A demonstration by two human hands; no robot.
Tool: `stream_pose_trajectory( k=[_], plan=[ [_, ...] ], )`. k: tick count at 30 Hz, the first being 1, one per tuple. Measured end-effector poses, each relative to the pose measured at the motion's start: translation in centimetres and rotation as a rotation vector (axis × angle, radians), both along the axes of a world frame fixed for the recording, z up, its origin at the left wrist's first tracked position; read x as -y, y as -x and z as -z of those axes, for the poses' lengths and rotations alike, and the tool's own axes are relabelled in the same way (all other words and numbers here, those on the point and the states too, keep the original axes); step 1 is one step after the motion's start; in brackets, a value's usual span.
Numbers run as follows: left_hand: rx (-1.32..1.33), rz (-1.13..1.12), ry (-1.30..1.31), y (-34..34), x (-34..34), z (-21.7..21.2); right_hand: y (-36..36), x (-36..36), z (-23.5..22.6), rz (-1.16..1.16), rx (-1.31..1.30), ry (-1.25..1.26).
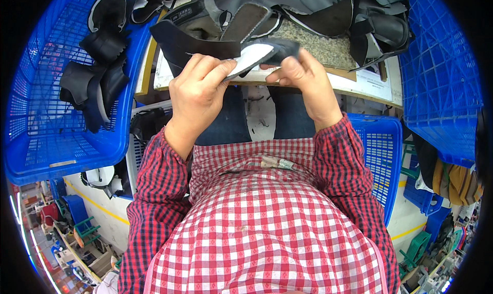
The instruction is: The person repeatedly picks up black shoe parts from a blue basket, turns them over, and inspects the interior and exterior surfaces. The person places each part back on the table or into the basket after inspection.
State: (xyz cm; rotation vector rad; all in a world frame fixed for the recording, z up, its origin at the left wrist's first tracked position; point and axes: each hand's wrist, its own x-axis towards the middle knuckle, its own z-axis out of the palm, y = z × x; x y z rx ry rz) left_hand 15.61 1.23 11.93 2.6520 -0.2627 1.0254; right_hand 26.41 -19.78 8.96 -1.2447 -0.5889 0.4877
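Note:
A black shoe upper with a white lining hangs over the near edge of the workbench. My left hand is closed on it, thumb pressed against the white lining. At its right end, a dark, slightly blurred part sits by my right hand, whose fingers are curled around that end, partly hidden by it. Just behind my hands lies another piece with a brown-grey face, among several black shoe uppers heaped on the bench.
The workbench has a pale edge and a speckled slab. A blue basket with several black uppers stands at left. Blue crates rise at right, and another blue basket is beside my right forearm.

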Motion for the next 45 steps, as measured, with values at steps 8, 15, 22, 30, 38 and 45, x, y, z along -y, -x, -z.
stream_pose_trajectory(
  k=[8, 15, 22, 30, 38, 45],
  plan=[
    [0.008, -0.026, 0.476, 1.4, -1.6, 0.7, -3.4, -1.7, 4.5, 0.219, 0.110, 0.143],
    [0.030, -0.155, 0.739, 2.0, -4.5, -0.4, -4.3, 0.4, 6.4, -0.334, -0.546, -0.237],
    [0.064, 0.163, 0.139, 2.1, -1.5, 0.2, -2.9, 2.5, -8.7, -0.040, 0.454, -0.125],
    [0.149, 0.147, 0.021, 2.2, 0.5, 2.2, -1.1, -4.7, -5.0, -0.061, 1.085, 0.778],
    [0.116, 0.115, -0.108, 3.0, 0.2, 3.9, 0.3, -4.9, 0.1, 0.105, 1.083, 0.604],
    [0.142, 0.027, 0.314, 3.6, 1.0, 4.4, 0.5, -5.2, 0.4, 0.078, -0.151, -0.051]
  ],
)
